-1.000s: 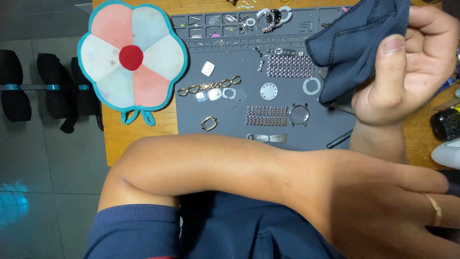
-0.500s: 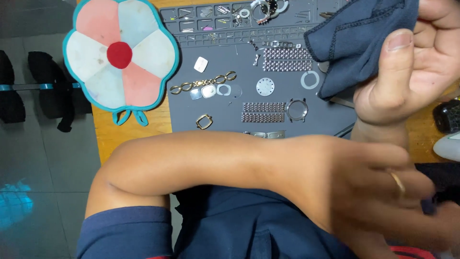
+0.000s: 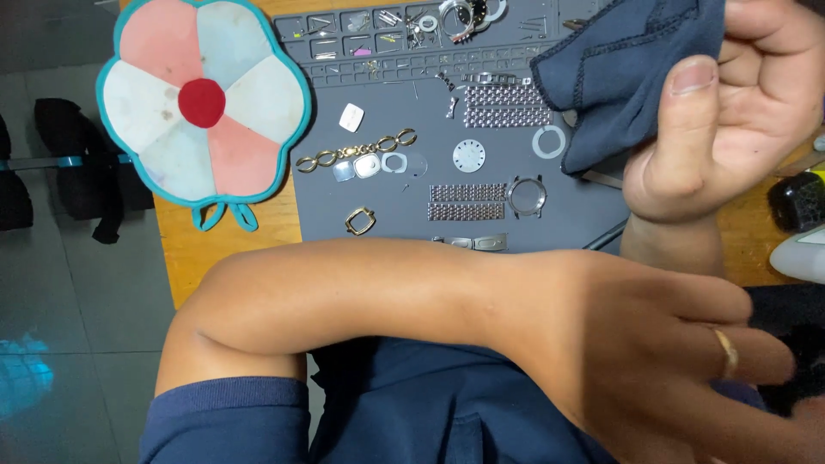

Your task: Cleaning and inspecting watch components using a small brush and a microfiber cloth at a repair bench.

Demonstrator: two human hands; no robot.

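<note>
Head view: right hand [image 3: 730,129] raised at 2 o'clock of the frame, closed on a dark blue cloth [image 3: 627,60], thumb pressing the folds against the curled fingers. Hangs bunched from the grip, above the upper right corner of a grey work mat [image 3: 395,223], hiding part of the mat below.

Left hand [image 3: 653,369] at 4 o'clock, forearm crossing the whole frame in front of the navy shirt. Fingers stretched out and apart, nothing seen in them; gold ring [image 3: 726,351] on one finger; fingertips blurred at the edge.

On the mat, laid out apart from each other: round steel watch case [image 3: 526,195] near the centre, two short steel band pieces [image 3: 467,202] just at 9 o'clock of it, pale dial [image 3: 468,155] at 11 o'clock of it, white ring [image 3: 548,142] just beside the lower edge of the cloth. Gold link bracelet [image 3: 352,155] further toward 9 o'clock. Flower-shaped pad [image 3: 202,103] in pink, white and teal on the wooden tabletop [image 3: 223,249], at 10 o'clock, touching the mat's left edge.

Judging from this: cloth taken up and ready, no watch part in either hand yet, so apparently the moment between picking up the wiping cloth and taking a piece to it. For any next move: free left hand to lift one small part cleanly without pushing its neighbours, cloth opened enough to give a flat face.
</note>
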